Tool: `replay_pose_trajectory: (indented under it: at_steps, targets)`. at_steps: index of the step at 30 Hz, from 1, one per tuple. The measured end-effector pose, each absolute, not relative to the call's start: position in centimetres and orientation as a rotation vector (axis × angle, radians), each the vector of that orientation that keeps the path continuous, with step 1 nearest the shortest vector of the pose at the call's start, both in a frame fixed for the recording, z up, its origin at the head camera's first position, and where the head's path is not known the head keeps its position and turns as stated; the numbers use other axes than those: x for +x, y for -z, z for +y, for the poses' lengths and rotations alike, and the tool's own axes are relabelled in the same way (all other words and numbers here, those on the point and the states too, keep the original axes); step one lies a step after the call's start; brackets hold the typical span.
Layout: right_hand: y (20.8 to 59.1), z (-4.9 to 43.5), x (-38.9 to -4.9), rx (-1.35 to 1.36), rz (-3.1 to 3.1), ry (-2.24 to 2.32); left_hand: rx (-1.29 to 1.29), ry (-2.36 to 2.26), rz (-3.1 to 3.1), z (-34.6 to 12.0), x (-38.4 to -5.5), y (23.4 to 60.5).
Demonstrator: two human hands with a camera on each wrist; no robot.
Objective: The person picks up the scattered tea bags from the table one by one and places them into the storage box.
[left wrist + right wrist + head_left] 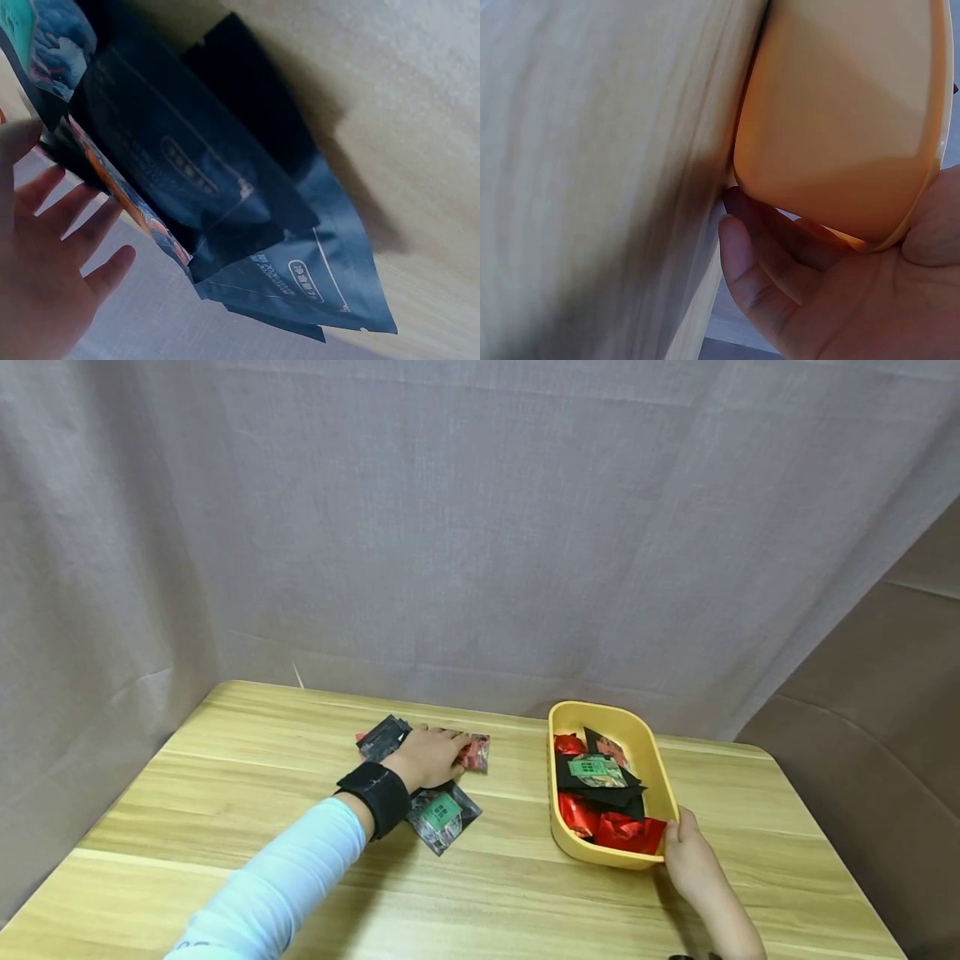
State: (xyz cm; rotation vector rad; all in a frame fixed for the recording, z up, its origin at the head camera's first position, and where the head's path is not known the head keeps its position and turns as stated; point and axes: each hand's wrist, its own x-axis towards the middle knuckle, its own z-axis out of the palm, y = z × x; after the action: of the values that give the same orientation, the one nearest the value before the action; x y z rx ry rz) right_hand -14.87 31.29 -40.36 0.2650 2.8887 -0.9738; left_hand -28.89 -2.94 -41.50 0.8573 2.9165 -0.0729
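My left hand (429, 755) is over a loose pile of small packets, its spread fingertips at the edge of black packets (187, 150) in the left wrist view. A black packet with a green label (441, 812) lies on the near side of this hand, and a red-printed packet (476, 752) pokes out past its fingertips. With my right hand (692, 858) I grip the near right corner of a yellow plastic basket (617, 720), thumb at the rim and fingers curled against the underside. Inside it are red foil packets (626, 832) and black packets (600, 774).
The packets and basket are on a light wood-grain table (247, 760). A grey cloth (450, 527) hangs behind the table's back edge and round its sides. A black band (381, 797) circles the left wrist, over the end of a pale blue sleeve (285, 877).
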Motion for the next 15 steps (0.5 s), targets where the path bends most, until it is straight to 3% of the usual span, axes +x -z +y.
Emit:
replay_pose_trajectory:
  at_steps: [10, 15]
  targets:
    - [40.2, 31.3, -14.9, 0.271, 2.889, 0.967, 0.954, 0.078, 3.115, -1.0, -28.7, 40.4]
    - [40.3, 31.3, -14.9, 0.264, 2.891, 0.978, 0.975, -0.214, 3.233, 1.2, -28.3, 39.4]
